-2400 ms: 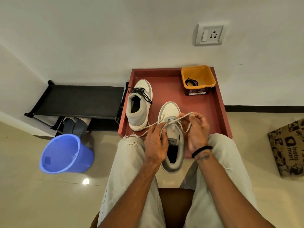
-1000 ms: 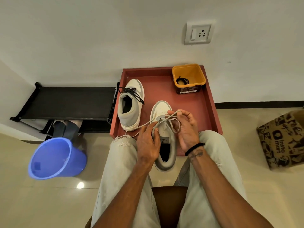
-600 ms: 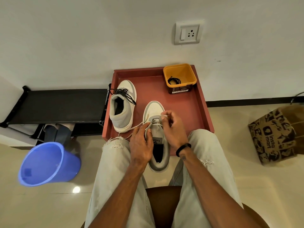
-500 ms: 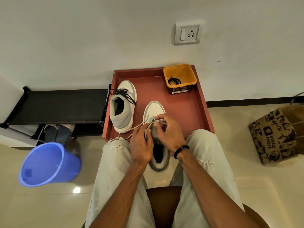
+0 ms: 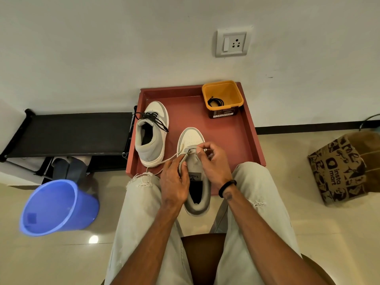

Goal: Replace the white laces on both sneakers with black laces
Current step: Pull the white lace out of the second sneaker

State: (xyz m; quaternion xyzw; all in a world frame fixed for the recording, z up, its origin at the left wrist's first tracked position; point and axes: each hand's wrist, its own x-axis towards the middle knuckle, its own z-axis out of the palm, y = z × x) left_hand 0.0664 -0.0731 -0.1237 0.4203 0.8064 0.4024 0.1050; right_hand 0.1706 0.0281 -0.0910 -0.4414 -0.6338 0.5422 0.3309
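Person seated on a brown seat (image 5: 202,258), pale trousers (image 5: 139,212), knees apart, both forearms reaching forward. Near sneaker (image 5: 194,161) lies heel toward the person, overhanging the near edge of a red tray (image 5: 249,130) that sits on the floor against the wall. Left hand (image 5: 174,182) rests on the sneaker's left side at the collar, fingers curled around the upper, holding it steady. Right hand (image 5: 213,163), black band at the wrist, is over the tongue; thumb and forefinger pinch the white lace (image 5: 164,161) near the top eyelets, the other fingers loosely bent. One loose run of that lace trails off left across the tray's near edge toward the left knee. Second sneaker (image 5: 152,134) stands near the tray's left edge, toe toward the wall, already carrying a black lace (image 5: 153,119). At the tray's far right corner, a yellow tub (image 5: 223,93) holds a coiled black lace (image 5: 215,102). Off the tray: blue bucket (image 5: 57,206) on the floor at left, black rack (image 5: 67,132) behind it, printed paper bag (image 5: 341,169) at right, wall socket (image 5: 233,43) above.
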